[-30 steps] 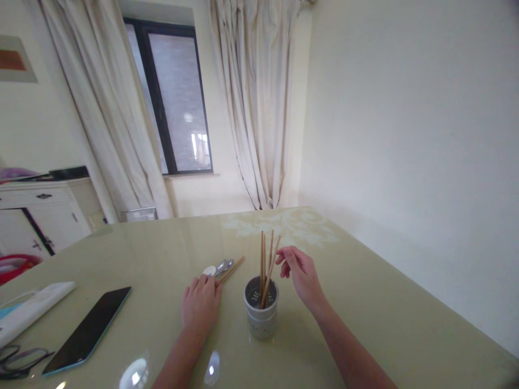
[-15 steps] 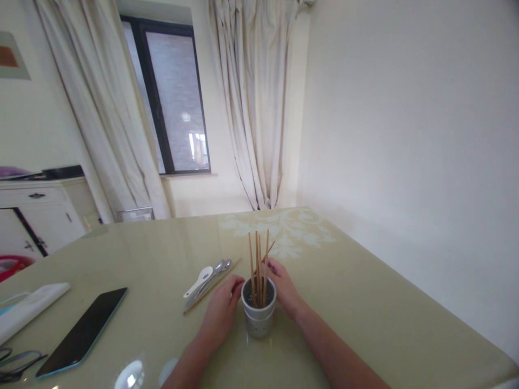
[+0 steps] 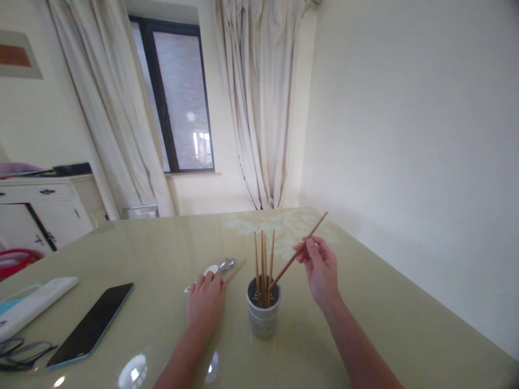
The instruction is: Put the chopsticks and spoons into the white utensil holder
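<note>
My right hand (image 3: 322, 265) pinches a wooden chopstick (image 3: 298, 257) between thumb and fingers. The chopstick slants, its lower end at the right side of the mouth of a grey cup (image 3: 263, 322). Several other chopsticks (image 3: 262, 267) stand upright in that cup. Left of the cup, my left hand (image 3: 206, 300) lies over a small pile of utensils with its fingers bent down; the fingertips are hidden. From under it show a white spoon (image 3: 211, 268), metal spoons (image 3: 227, 263) and a lighter chopstick (image 3: 235, 270).
At the left of the table (image 3: 162, 254) lie a dark phone or tablet (image 3: 92, 324), a white flat object (image 3: 40, 303) and eyeglasses (image 3: 24, 354). A white cabinet (image 3: 48, 208) stands beyond the left end. A wall (image 3: 409, 151) runs along the right side.
My right hand has moved right from behind the cup, bringing a chopstick with it. My left hand has left the cup's side and moved left onto the utensils.
</note>
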Demonstrator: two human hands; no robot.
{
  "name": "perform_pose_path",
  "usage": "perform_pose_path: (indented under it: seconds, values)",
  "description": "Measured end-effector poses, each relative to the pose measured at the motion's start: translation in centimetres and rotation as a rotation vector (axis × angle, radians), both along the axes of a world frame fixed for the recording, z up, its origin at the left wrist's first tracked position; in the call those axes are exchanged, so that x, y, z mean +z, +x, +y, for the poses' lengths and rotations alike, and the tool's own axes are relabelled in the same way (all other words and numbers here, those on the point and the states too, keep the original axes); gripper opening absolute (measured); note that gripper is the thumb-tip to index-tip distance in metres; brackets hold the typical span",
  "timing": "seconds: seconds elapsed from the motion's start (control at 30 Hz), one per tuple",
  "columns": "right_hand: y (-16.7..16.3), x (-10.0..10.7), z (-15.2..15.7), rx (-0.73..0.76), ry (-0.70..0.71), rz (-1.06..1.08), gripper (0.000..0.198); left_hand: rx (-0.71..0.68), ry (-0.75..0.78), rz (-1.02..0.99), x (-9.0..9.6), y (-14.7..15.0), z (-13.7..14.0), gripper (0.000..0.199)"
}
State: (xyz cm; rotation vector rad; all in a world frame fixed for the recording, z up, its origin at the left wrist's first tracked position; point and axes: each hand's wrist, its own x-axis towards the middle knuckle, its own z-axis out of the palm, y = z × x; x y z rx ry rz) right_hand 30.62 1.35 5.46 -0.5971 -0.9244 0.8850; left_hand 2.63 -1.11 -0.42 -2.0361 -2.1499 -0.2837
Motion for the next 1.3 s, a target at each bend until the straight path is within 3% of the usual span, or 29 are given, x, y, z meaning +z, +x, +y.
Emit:
perform_pose_path:
  seconds: [0.1, 0.33, 0.53, 0.63, 0.73, 0.87, 0.97, 1.03, 1.13, 1.3]
  values:
    - [-1.8, -0.9, -0.1, 0.126, -0.046, -0.123, 0.037, -0.043, 0.049, -0.096, -0.3, 0.4, 0.3, 0.026]
    - [-3.9, -4.8, 1.5, 0.206, -0.269, -0.110, 0.051, -0.257, 0.095, -0.824, -1.9, 2.2, 0.7, 0.030]
    - [-6.2, -6.4, 0.9, 0.419, -0.361, -0.257, 0.056, -0.508, 0.037, -0.992, -1.4, 3.3, -0.2, 0.028]
    - [-6.7, -6.5, 0.8, 0.448, -0.356, -0.245, 0.054, -0.549, -0.015, -0.978, -1.4, 3.4, -0.3, 0.028]
    - [-6.1, -6.3, 1.5, 0.346, -0.338, -0.223, 0.055, -0.485, 0.074, -0.863, -1.4, 2.7, 0.2, 0.029]
    - [-2.7, -4.8, 2.8, -0.091, -0.260, -0.091, 0.060, -0.215, 0.259, -0.488, -1.1, 0.2, 1.1, 0.030]
    - [1.2, -2.8, 3.1, -0.403, -0.124, 0.023, 0.052, -0.044, 0.219, -0.196, -1.0, -1.5, 1.2, 0.031]
    - [3.3, -1.5, 2.8, -0.497, -0.045, 0.086, 0.048, 0.014, 0.164, -0.063, -1.1, -1.8, 1.0, 0.032]
    - [4.3, -0.2, 2.0, -0.479, -0.016, 0.129, 0.052, 0.034, 0.106, 0.027, -1.3, -1.6, 0.7, 0.030]
    - [1.2, 0.3, 0.5, -0.193, -0.024, 0.036, 0.051, 0.003, 0.142, -0.017, -1.6, -1.7, 1.0, 0.030]
